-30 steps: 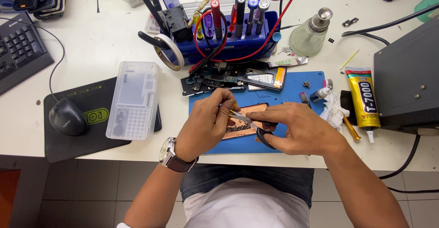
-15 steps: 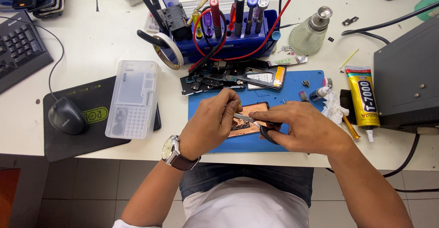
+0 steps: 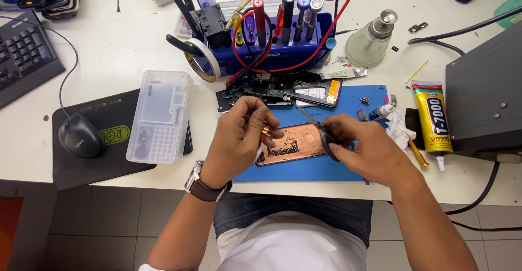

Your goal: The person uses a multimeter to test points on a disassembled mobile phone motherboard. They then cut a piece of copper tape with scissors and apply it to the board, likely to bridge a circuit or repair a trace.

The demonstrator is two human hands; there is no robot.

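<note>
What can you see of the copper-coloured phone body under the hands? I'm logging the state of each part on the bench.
The copper-coloured phone body lies flat on the blue work mat, long side roughly left to right, slightly tilted. Its open inner face looks like shiny metal, with dark patches at its lower left. The left hand covers its left end and the right hand its right end, holding a dark-handled tool over it.

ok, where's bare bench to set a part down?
Free: white bench between keyboard and blue tool rack, above the clear parts box. Also the blue mat strip below the copper phone frame. Crowded: around the rack, and right by the glue tube.
</note>
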